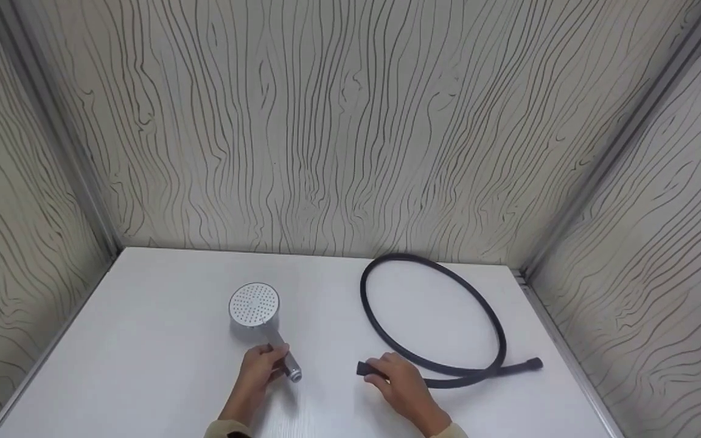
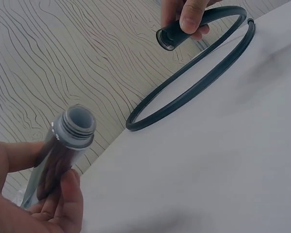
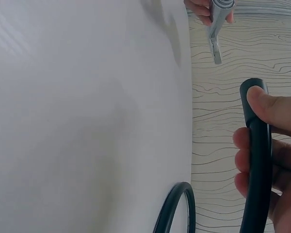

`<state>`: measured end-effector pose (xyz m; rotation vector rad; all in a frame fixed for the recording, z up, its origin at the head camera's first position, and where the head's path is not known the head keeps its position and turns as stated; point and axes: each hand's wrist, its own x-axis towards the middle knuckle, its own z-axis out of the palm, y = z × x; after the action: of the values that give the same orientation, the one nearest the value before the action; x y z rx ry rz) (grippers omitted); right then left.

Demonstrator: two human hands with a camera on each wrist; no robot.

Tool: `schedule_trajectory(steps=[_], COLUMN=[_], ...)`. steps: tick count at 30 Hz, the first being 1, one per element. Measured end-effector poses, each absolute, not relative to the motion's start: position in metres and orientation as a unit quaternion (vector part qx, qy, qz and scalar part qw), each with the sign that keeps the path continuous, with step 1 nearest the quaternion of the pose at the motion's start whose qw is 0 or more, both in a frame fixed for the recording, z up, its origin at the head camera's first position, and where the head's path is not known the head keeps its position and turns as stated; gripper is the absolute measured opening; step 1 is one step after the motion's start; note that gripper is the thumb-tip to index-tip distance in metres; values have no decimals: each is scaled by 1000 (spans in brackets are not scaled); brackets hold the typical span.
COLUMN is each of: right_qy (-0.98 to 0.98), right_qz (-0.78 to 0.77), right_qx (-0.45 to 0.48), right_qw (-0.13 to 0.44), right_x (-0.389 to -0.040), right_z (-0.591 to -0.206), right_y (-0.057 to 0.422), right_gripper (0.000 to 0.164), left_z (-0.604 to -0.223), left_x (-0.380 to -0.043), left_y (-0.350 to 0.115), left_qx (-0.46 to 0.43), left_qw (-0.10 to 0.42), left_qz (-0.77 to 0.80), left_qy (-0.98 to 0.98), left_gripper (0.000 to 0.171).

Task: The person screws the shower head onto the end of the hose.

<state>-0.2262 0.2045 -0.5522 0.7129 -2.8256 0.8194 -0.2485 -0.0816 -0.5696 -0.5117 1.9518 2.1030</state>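
While curled: left hand round shower handle.

So on the white bench the left hand grips the chrome handle of a shower head, round face pointing far. The right hand pinches one end of a black hose, looped over on the right, other end lying near-right.

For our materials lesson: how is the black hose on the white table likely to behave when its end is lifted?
Probably floppy: the black hose lies in a loose loop on the white table, so the rest would likely trail and drag. Its smooth surface may be somewhat slippery, though the right hand pinches the thicker end connector, which likely gives firmer purchase.
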Motion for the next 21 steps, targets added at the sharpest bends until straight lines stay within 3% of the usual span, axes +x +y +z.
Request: schedule_trajectory(steps=[14,21], right_qy=[-924,-918], right_qz=[271,282], right_qx=[263,267], right_qw=[58,85], right_x=[-224,-222], right_z=[-541,-535], right_y=[204,202], right_gripper=[26,28], left_z=[-562,-556], left_x=[-242,-240], left_y=[-73,-71], left_qx=[-175,-173], left_qw=[97,94], left_qz=[714,716], left_qy=[671,670], left_gripper=[55,56])
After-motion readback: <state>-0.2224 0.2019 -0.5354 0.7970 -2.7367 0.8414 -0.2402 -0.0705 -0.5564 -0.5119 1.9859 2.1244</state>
